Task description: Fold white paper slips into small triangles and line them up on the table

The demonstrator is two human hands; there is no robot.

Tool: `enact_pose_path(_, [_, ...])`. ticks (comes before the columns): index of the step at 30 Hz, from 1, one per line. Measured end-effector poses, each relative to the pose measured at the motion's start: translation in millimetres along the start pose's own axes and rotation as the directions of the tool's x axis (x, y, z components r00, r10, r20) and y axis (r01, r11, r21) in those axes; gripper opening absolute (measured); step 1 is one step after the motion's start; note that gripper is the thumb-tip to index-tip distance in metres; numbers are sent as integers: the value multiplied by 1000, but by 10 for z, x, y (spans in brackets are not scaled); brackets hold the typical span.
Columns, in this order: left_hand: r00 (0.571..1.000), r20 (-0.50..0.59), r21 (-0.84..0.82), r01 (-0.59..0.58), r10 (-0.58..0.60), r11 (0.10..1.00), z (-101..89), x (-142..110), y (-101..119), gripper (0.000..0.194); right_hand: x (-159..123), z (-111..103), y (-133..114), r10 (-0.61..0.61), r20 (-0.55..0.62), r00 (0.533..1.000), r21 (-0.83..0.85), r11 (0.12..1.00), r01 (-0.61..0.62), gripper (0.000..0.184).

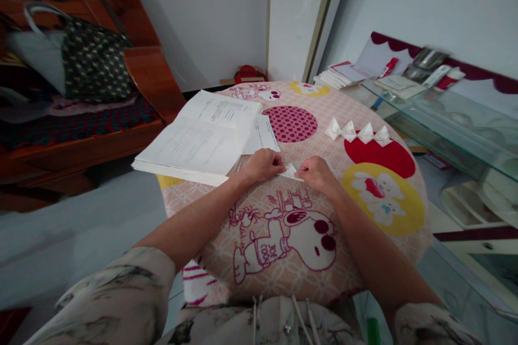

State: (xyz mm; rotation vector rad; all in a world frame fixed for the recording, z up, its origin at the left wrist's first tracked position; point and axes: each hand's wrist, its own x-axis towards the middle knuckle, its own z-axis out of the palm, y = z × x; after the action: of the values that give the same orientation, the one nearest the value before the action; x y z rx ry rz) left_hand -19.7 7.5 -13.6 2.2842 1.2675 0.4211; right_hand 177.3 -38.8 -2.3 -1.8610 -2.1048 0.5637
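Between my two hands is a small piece of folded white paper [291,171], held low over the tablecloth. My left hand [264,164] pinches its left end, fingers closed. At the opposite end, my right hand [317,172] grips the paper between thumb and fingers. Several folded paper shapes [366,133] with pointed tops stand in a row at the table's right side. Left of my hands lies a thick open book [194,143] with printed pages. A loose printed sheet [263,135] sticks out from beside the book.
A round table with a patterned cloth [279,232] is in front of me. To the right, a glass shelf [453,124] holds metal containers and other items; a paper stack [343,74] lies near it. On the left, a wooden bench [145,81] carries a patterned bag [95,59].
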Motion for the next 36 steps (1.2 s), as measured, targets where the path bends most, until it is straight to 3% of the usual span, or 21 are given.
enact_pose_path(21, [1000, 4, 60, 9, -10, 998, -7, -19, 64, 15, 29, -34, -22, 69, 11, 998, 23, 997, -69, 18])
enact_pose_path(36, [1000, 8, 88, 17, -17, 996, 10, -13, 68, 14, -39, -46, 41, 121, -20, 992, 190, 975, -115, 9])
